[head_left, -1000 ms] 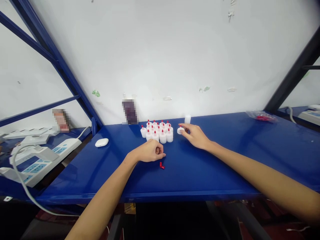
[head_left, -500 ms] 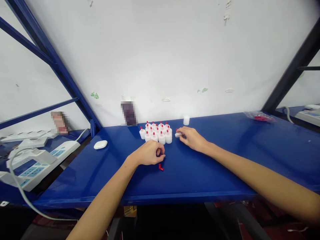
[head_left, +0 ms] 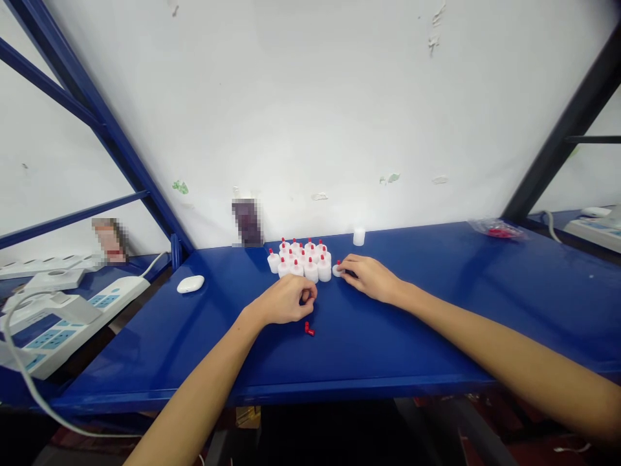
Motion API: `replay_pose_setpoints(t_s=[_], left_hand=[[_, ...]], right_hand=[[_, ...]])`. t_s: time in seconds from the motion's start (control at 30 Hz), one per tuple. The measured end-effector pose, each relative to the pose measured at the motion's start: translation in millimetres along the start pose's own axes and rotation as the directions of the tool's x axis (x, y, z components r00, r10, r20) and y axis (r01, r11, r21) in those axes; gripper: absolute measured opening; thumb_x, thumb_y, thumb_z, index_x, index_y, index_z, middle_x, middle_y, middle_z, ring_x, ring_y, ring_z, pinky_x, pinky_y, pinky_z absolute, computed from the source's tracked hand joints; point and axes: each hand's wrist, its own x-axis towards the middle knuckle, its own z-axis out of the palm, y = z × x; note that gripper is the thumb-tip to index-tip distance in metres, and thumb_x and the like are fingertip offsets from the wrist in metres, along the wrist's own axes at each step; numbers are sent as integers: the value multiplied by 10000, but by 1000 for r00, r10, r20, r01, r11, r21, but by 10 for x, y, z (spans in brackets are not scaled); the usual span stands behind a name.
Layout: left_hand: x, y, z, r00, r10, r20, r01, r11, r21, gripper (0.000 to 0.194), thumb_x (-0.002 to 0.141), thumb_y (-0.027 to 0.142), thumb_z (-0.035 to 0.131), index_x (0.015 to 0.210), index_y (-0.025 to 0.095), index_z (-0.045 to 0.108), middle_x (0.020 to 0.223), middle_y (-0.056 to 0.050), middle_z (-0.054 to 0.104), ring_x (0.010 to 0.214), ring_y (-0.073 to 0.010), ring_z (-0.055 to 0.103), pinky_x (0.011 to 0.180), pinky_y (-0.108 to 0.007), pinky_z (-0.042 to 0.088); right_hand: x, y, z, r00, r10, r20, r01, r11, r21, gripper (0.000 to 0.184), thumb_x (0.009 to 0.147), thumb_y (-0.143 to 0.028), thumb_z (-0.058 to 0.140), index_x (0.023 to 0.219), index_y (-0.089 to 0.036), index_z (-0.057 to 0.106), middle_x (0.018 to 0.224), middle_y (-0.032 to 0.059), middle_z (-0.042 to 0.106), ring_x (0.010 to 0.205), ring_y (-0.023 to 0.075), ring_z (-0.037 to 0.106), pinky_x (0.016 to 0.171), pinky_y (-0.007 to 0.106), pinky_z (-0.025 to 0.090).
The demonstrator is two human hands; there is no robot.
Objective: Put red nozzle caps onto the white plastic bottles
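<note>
A cluster of several small white bottles with red caps [head_left: 301, 260] stands on the blue shelf [head_left: 436, 323]. My right hand [head_left: 365, 276] pinches one more small white bottle [head_left: 336, 270] and holds it against the right side of the cluster. My left hand [head_left: 286, 301] rests curled in a loose fist just in front of the cluster; what its fingers hold is hidden. Two loose red caps [head_left: 308, 330] lie on the shelf just below that hand. A lone white bottle without a cap [head_left: 358, 237] stands behind, near the wall.
A white oval case [head_left: 190, 283] lies to the left. White power strips [head_left: 53, 317] with cables fill the left shelf. A clear bag of red caps [head_left: 497, 228] lies at the far right. A white wall and blue frame bars close off the back.
My right hand has slid the white bottle leftward from beside the lone bottle up against the cluster. My left hand has barely moved. The view has shifted slightly.
</note>
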Motion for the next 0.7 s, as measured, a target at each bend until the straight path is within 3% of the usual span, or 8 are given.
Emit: replay_pose_setpoints(t_s=[0.1,0.27,0.4,0.5,0.6,0.7], left_hand=[[1,-6,-6,999,11,-53,-10,1000,27,103,750,119,553,801,155,635,641,18,557,558,-91,472,552,-206,348],[4,-4,-9,994,40,-106,-33,997,63,106,765,110,545,822,152,624,683,15,570,591,-95,483,581,-209,364],[12,-3,14,992,55,-113,-46,996,77,105,772,105,543,828,155,618,705,15,577,603,-94,487,593,-211,369],[16,-16,41,990,62,-126,-52,995,81,100,780,109,543,835,158,611,716,14,579,616,-97,495,606,-213,379],[14,-35,57,986,65,-151,-52,995,87,96,787,113,541,836,163,607,726,11,583,631,-103,503,612,-215,386],[9,-43,52,982,78,-172,-61,993,103,95,790,116,545,839,166,609,730,11,586,636,-106,509,617,-220,394]], right_hand=[[8,7,-62,997,42,-69,-41,999,14,283,941,-270,502,1160,-244,679,1187,76,671,1025,250,651,888,385,502],[63,247,-201,920,323,-220,-352,930,-105,371,949,-313,448,1267,-226,618,1353,120,566,1160,318,590,932,452,493],[161,554,-160,896,418,-149,-440,880,-181,573,940,-419,454,1480,-236,395,1563,161,310,1386,398,358,1055,545,388],[216,677,-87,906,418,-67,-423,885,-196,621,946,-439,428,1509,-193,334,1572,171,299,1426,397,286,1111,559,308],[217,672,-59,926,371,-66,-376,907,-189,570,944,-396,417,1470,-177,380,1528,181,364,1356,383,403,1068,529,366],[169,589,-87,940,331,-82,-340,929,-148,501,914,-346,451,1389,-189,445,1402,171,462,1067,312,619,885,440,493]])
